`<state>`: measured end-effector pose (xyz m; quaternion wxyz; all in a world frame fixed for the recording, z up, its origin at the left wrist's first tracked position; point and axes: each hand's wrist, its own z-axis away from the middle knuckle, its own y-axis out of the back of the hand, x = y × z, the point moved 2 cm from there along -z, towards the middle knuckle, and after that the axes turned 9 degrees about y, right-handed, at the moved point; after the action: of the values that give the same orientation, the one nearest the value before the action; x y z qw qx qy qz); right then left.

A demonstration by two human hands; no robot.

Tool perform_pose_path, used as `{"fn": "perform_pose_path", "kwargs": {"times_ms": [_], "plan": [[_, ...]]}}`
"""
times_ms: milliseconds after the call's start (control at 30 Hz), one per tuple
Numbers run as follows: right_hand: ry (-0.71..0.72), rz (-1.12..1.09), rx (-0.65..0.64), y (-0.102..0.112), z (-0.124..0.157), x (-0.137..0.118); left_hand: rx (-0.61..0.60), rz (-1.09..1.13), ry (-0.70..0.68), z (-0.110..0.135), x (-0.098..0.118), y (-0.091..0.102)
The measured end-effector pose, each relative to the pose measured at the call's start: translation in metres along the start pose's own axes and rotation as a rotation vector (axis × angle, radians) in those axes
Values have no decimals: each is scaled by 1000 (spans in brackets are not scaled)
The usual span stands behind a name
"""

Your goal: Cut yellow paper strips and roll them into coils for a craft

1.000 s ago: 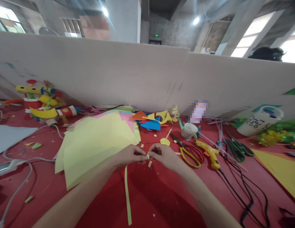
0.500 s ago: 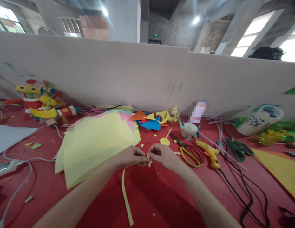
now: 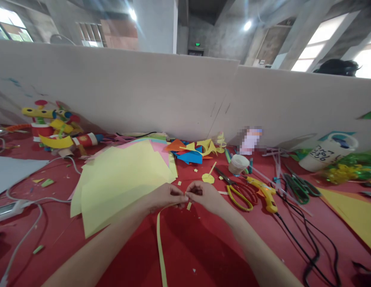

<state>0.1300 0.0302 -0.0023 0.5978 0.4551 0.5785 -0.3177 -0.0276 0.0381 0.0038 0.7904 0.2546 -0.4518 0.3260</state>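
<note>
A long, narrow yellow paper strip (image 3: 160, 247) runs from my fingers, bends, and hangs down toward the bottom edge of the view. My left hand (image 3: 167, 197) pinches it near its upper end. The fingertips of my right hand (image 3: 205, 195) meet those of the left and are closed at the strip's end, which the fingers mostly hide. Just below the fingertips lies a small yellow paper scrap (image 3: 189, 206). Beyond the hands, a yellow paper disc (image 3: 208, 178) with a thin stick on it rests on the red table (image 3: 203, 247).
Large yellow sheets (image 3: 122, 175) lie at left. To the right are yellow-handled scissors (image 3: 237, 195), a yellow glue gun (image 3: 265, 193) with a black cord, a paper cup (image 3: 238, 163) and green scissors (image 3: 300, 187). A white partition (image 3: 143, 95) stands behind; paper toys (image 3: 54, 123) sit far left.
My fingertips have drawn together over the strip's end, covering the yellow bit that showed between them. The strip's hanging part has shifted slightly right and lower.
</note>
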Motion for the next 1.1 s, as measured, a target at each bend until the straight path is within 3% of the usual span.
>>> {"fn": "perform_pose_path", "kwargs": {"times_ms": [1100], "plan": [[16,46,-56,5,1,0,-157,45,83,-2,-9,5]]}}
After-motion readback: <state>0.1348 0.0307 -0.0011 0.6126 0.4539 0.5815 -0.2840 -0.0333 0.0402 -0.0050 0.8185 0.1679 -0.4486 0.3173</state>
